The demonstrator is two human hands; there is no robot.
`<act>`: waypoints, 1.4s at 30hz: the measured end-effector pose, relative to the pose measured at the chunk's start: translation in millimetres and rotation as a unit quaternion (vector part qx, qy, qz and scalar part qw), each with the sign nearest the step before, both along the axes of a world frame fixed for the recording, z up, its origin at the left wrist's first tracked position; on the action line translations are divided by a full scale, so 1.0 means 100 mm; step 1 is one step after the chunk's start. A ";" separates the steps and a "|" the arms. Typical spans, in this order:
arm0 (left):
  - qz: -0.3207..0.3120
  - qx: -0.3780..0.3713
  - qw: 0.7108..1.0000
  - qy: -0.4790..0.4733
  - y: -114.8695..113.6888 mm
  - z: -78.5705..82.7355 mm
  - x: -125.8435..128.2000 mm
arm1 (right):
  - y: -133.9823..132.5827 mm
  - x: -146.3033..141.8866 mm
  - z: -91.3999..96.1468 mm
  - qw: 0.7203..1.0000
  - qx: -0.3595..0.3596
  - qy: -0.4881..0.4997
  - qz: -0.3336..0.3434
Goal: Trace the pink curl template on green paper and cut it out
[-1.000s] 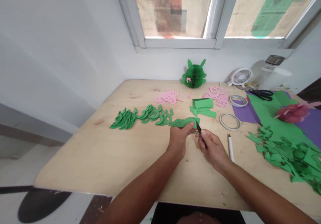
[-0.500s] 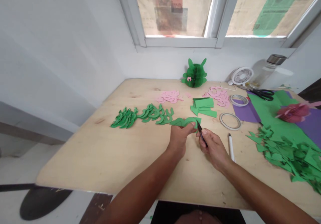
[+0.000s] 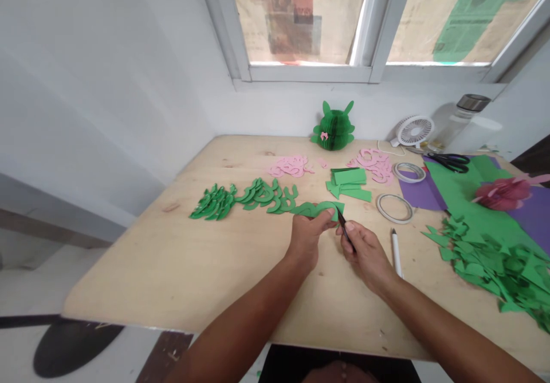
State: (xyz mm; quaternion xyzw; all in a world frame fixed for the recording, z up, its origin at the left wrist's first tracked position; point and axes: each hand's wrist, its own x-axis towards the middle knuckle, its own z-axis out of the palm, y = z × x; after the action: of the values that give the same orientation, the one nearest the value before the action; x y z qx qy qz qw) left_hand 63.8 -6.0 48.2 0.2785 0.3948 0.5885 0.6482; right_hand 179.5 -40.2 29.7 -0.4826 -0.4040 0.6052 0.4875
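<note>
My left hand (image 3: 307,236) is closed on a piece of green paper (image 3: 327,205), thumb on top, at the middle of the table. My right hand (image 3: 367,254) grips small black scissors (image 3: 342,220), whose dark blades meet the paper's right end; the fingers hide most of the handles. Curved green paper cutouts (image 3: 281,200) lie just left of the held paper, and a denser pile of green cutouts (image 3: 213,202) sits farther left. Beyond my hands is a stack of green paper strips (image 3: 350,178). A white pen (image 3: 396,252) lies right of my right hand.
Pink paper cutouts (image 3: 289,166) and a green paper figure (image 3: 334,126) are toward the back. Two tape rolls (image 3: 394,209) lie right of centre. Green scraps (image 3: 498,263), black-handled scissors (image 3: 451,161), a white fan (image 3: 415,130) and a glass bottle (image 3: 462,121) occupy the right side.
Both hands stay in nearly the same place. The scissor blades have shifted only slightly against the green paper.
</note>
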 end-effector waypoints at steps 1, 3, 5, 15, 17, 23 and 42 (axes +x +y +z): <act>0.002 -0.001 1.000 0.000 0.00 0.00 0.00 | 0.00 0.00 0.00 1.000 0.000 0.001 0.001; 0.005 -0.001 1.000 0.001 0.00 0.01 0.00 | 0.00 0.00 -0.01 1.000 0.000 0.004 0.002; 0.005 0.000 1.000 0.005 0.00 0.01 0.00 | 0.00 0.00 -0.02 1.000 0.001 0.005 0.001; -0.003 0.019 1.000 0.024 0.02 0.00 0.00 | 0.00 0.00 -0.01 1.000 0.004 -0.014 0.001; -0.004 0.020 0.999 0.025 0.02 -0.01 -0.01 | 0.00 0.00 -0.01 1.000 0.010 -0.018 0.000; -0.012 0.018 0.999 0.031 0.03 -0.02 -0.02 | 0.01 0.00 -0.02 0.999 0.029 -0.034 0.002; -0.028 0.008 0.999 0.019 0.03 0.00 -0.03 | 0.00 0.02 -0.04 0.999 0.028 -0.043 0.001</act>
State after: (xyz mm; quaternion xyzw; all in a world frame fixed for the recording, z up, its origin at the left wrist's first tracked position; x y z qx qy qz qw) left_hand 60.5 -2.5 47.8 0.3061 0.3944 0.5681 0.6542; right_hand 181.1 -40.0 25.8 -0.4945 -0.4417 0.5727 0.4821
